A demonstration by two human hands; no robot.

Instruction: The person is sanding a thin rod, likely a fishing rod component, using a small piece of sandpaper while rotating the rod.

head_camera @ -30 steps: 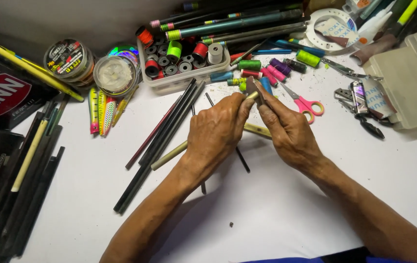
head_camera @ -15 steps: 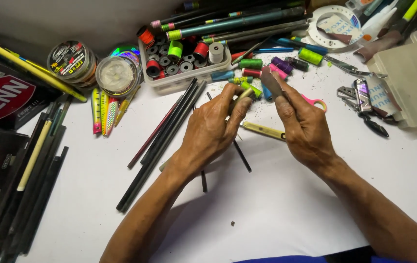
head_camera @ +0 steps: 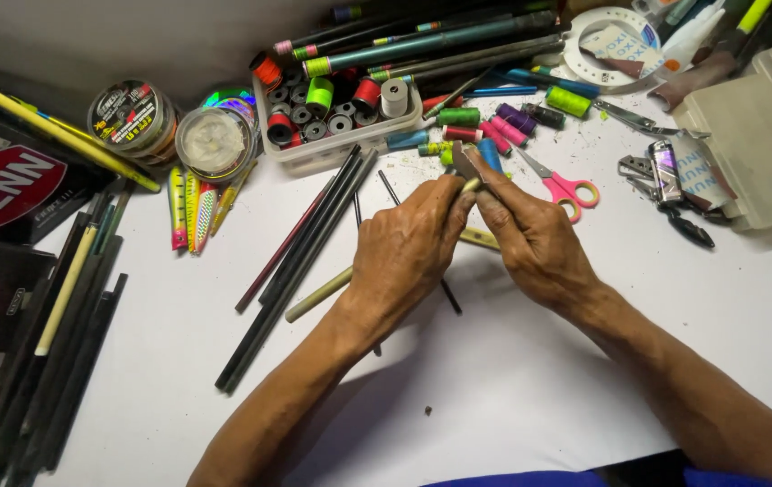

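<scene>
My left hand (head_camera: 408,248) grips a pale yellow-green rod (head_camera: 318,298) that runs from the lower left up under the palm, its tip showing at my fingertips. My right hand (head_camera: 535,243) pinches a small flat grey piece (head_camera: 464,164) and holds it against that rod tip. The two hands meet above the white table (head_camera: 512,388). A second short yellowish stick (head_camera: 479,239) lies under and between them. Thin dark rods (head_camera: 305,252) lie just left of my left hand.
Pink-handled scissors (head_camera: 566,189) lie just right of the hands. Behind them stand a clear box of thread spools (head_camera: 332,126), loose coloured spools (head_camera: 508,126) and long rods (head_camera: 431,41). Line spools (head_camera: 133,113), lures (head_camera: 192,207) and dark rods (head_camera: 52,343) are left; pliers (head_camera: 675,176) and a plastic case (head_camera: 756,135) right.
My right hand drew the grey piece a little away to the right, then brought it back onto the rod tip. Both hands sit slightly lower than before.
</scene>
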